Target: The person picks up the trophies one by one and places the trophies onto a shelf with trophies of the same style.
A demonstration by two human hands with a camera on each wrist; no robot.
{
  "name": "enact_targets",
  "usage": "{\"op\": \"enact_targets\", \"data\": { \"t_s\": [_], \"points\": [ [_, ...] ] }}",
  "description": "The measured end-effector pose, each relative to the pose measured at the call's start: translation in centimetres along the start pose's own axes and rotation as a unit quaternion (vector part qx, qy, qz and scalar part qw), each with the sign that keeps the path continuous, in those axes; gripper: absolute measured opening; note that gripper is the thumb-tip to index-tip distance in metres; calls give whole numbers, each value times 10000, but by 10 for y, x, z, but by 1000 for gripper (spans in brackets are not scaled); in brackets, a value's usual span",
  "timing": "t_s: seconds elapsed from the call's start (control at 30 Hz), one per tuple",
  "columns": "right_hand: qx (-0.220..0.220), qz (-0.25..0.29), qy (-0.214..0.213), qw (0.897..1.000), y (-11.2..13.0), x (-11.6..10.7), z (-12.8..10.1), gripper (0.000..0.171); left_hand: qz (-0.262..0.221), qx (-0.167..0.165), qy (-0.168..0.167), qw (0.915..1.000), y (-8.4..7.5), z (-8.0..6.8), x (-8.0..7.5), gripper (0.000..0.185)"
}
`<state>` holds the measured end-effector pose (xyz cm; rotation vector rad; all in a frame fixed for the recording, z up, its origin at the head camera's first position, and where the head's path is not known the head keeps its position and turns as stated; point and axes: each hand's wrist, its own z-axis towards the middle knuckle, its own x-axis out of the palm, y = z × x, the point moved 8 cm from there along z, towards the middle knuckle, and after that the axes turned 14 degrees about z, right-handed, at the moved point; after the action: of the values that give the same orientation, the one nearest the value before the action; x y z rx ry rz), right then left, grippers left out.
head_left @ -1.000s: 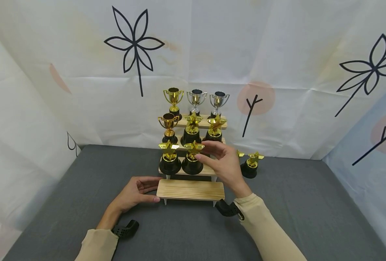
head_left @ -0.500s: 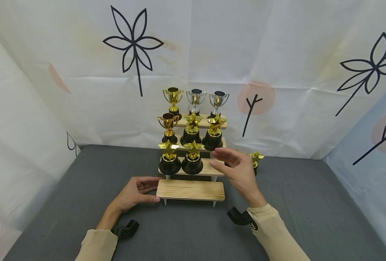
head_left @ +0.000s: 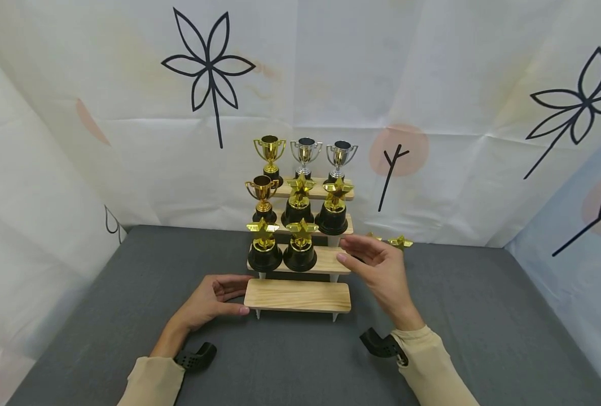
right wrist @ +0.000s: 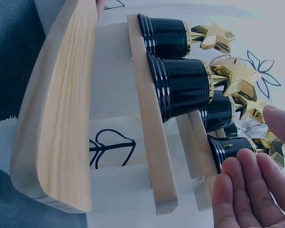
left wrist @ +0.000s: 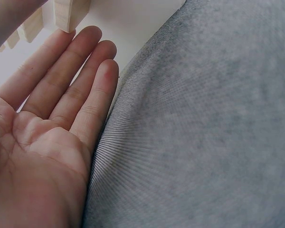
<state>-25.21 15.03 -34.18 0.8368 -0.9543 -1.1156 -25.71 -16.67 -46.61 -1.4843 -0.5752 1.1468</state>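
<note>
The right hand [head_left: 381, 268] hovers spread and empty just right of the tiered wooden stand [head_left: 298, 295], its fingers near the second step's bare right end; two star trophies [head_left: 281, 248] stand on that step's left and middle. The left hand [head_left: 214, 299] lies relaxed and open on the grey table [head_left: 102, 316], fingertips touching the bottom step's left end. Behind the right hand a loose star trophy [head_left: 399, 242] sits on the table, mostly hidden. A careless sweep of the spread fingers would likely topple the closely packed trophies, and a nudged stand could shake the cup trophies [head_left: 305, 155] off the top.
</note>
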Motion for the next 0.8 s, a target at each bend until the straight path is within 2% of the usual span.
{"op": "enact_targets", "data": {
  "t_s": [0.23, 0.57, 0.8],
  "points": [
    [33, -135, -202, 9997, 0, -11, 0, 39, -19, -34, -3, 10000, 0, 0, 0, 69],
    [-261, -229, -963, 9947, 10, -55, 4, 37, 35, -32, -24, 10000, 0, 0, 0, 69],
    [-464, -1270, -1559, 9785, 12, -88, 4, 35, -13, -24, 8, 10000, -1, 0, 0, 69]
  ]
}}
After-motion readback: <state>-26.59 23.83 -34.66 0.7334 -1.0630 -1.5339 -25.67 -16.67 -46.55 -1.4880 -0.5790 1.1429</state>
